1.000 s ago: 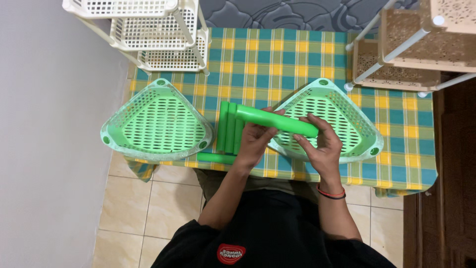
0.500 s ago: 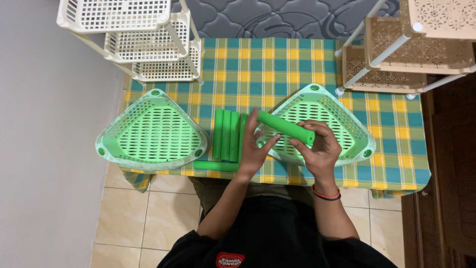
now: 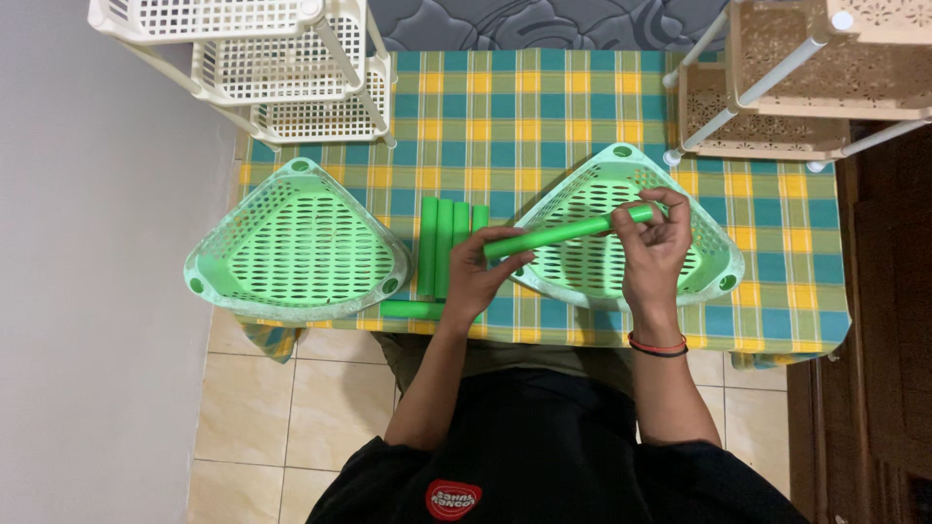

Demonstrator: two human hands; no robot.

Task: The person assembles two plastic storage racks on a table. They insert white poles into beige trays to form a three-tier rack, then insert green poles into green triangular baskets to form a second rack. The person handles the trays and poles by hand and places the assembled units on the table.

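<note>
A green plastic tube (image 3: 568,231) is held almost level above the table, one end in each hand. My left hand (image 3: 482,272) grips its left end and my right hand (image 3: 657,247) pinches its right end. The tube hangs over the right green triangular basket tray (image 3: 714,254). A second green triangular basket tray (image 3: 296,243) lies to the left. Between the two trays, several green tubes (image 3: 442,243) lie side by side, with one more green tube (image 3: 413,310) lying crosswise at the table's front edge.
The table has a yellow, green and blue checked cloth (image 3: 524,107). A white basket rack (image 3: 282,68) stands at the back left and a beige basket rack (image 3: 796,78) at the back right. A grey wall runs along the left; tiled floor lies below.
The tube has swung from slanting down-right to nearly level, its right end now higher. My right hand has moved up to that end. The camera view has shifted slightly.
</note>
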